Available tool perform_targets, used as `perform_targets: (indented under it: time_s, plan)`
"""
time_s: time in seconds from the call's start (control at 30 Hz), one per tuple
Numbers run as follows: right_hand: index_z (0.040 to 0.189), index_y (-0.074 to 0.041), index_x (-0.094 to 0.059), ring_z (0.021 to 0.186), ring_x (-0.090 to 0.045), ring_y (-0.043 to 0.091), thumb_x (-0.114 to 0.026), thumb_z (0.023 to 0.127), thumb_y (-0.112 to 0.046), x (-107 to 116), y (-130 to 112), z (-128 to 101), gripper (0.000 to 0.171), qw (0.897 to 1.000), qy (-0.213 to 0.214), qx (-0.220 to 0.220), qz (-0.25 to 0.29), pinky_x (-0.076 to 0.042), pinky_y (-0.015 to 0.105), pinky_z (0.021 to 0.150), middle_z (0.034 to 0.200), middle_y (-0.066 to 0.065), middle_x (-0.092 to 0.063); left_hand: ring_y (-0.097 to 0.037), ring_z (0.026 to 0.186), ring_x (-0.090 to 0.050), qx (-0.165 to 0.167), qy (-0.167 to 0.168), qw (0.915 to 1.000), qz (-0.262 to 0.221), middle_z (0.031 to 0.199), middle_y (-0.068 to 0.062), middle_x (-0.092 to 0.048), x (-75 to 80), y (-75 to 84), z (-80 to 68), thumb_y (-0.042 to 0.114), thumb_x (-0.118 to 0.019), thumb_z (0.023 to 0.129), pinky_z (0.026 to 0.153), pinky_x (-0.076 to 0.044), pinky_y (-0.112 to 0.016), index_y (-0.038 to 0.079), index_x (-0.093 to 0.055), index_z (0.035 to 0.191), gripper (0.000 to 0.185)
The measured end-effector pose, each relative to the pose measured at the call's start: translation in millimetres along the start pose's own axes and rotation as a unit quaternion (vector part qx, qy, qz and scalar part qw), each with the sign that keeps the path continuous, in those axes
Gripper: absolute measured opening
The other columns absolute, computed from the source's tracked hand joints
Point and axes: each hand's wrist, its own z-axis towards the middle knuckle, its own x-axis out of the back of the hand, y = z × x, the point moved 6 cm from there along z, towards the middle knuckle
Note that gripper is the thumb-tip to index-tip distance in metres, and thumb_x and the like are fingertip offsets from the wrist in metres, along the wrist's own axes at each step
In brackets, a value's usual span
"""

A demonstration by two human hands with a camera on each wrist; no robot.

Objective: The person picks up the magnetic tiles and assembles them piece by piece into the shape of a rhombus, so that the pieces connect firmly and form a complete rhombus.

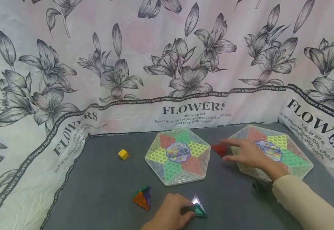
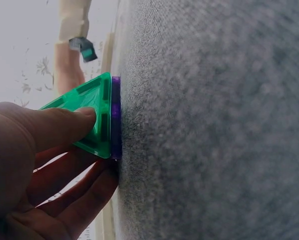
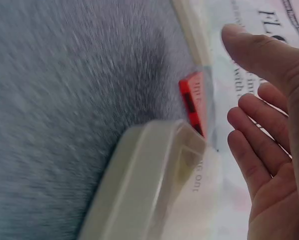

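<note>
My left hand (image 1: 171, 212) pinches a green triangular magnetic tile (image 2: 87, 117) between thumb and fingers, low over the grey table. A purple tile (image 2: 116, 117) lies flat on the table against the green tile's lower edge; in the head view a shiny pale triangle (image 1: 196, 200) shows beside the green one. My right hand (image 1: 246, 153) reaches over the left part of the right-hand game board, thumb and fingers spread. Just beyond its fingertips a red triangular tile (image 1: 219, 149) lies on the table between the two boards. In the right wrist view a gap separates the fingers from the red tile (image 3: 193, 102).
Two hexagonal star-patterned boards (image 1: 172, 169) (image 1: 296, 159) lie toward the back. A yellow cube (image 1: 123, 154) sits at left. Nearer me stands a small orange, purple and green tile pyramid (image 1: 142, 198). Flower-printed cloth (image 1: 126, 118) borders the table.
</note>
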Motion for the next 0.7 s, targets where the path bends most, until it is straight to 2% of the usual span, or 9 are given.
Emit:
perform_targets:
  time_s: [0.17, 0.33, 0.43, 0.53, 0.7]
  plan:
    - [0.151, -0.008, -0.066, 0.127, -0.071, 0.039, -0.093, 0.089, -0.04, -7, 5, 14, 0.074, 0.999, -0.039, 0.01, -0.028, -0.058, 0.065, 0.103, 0.14, 0.014, -0.075, 0.011, 0.093, -0.071, -0.002, 0.003, 0.9998, 0.019, 0.099, 0.017, -0.083, -10.8, -10.5, -3.3, 0.025, -0.092, 0.089, 0.086, -0.054, -0.008, 0.025, -0.087, 0.106, 0.017]
    - [0.149, -0.007, -0.067, 0.116, -0.074, 0.028, -0.094, 0.087, -0.028, -12, 6, 23, 0.07, 0.995, -0.063, 0.039, -0.071, -0.061, 0.056, 0.097, 0.134, 0.009, -0.077, 0.005, 0.09, -0.073, -0.002, -0.009, 0.9998, 0.017, 0.098, 0.015, -0.083, -1.2, -0.3, -0.1, 0.022, -0.089, 0.092, 0.081, -0.056, -0.013, 0.022, -0.087, 0.106, 0.015]
    - [0.147, -0.005, -0.068, 0.113, -0.075, 0.027, -0.092, 0.088, -0.021, -14, 4, 26, 0.066, 0.991, -0.073, 0.059, -0.091, -0.062, 0.053, 0.094, 0.131, 0.009, -0.078, 0.003, 0.089, -0.073, -0.004, -0.01, 0.9999, 0.01, 0.098, 0.013, -0.084, 0.3, 1.7, 0.5, 0.021, -0.089, 0.093, 0.08, -0.057, -0.015, 0.02, -0.087, 0.107, 0.014]
    - [0.146, -0.005, -0.068, 0.113, -0.075, 0.027, -0.091, 0.09, -0.02, -16, 4, 28, 0.063, 0.991, -0.078, 0.059, -0.095, -0.062, 0.053, 0.094, 0.131, 0.009, -0.077, 0.007, 0.091, -0.072, -0.01, 0.009, 0.9999, 0.009, 0.098, 0.013, -0.084, -7.5, -7.2, -2.8, 0.022, -0.09, 0.091, 0.082, -0.056, -0.011, 0.022, -0.087, 0.106, 0.015]
    - [0.143, -0.004, -0.07, 0.112, -0.074, 0.026, -0.093, 0.088, -0.024, -15, 3, 25, 0.063, 0.994, -0.065, 0.042, -0.076, -0.062, 0.053, 0.095, 0.13, 0.01, -0.078, 0.008, 0.091, -0.071, -0.01, 0.006, 0.9998, 0.014, 0.098, 0.015, -0.083, -6.9, -6.1, -2.0, 0.023, -0.09, 0.092, 0.083, -0.055, -0.01, 0.022, -0.087, 0.105, 0.014]
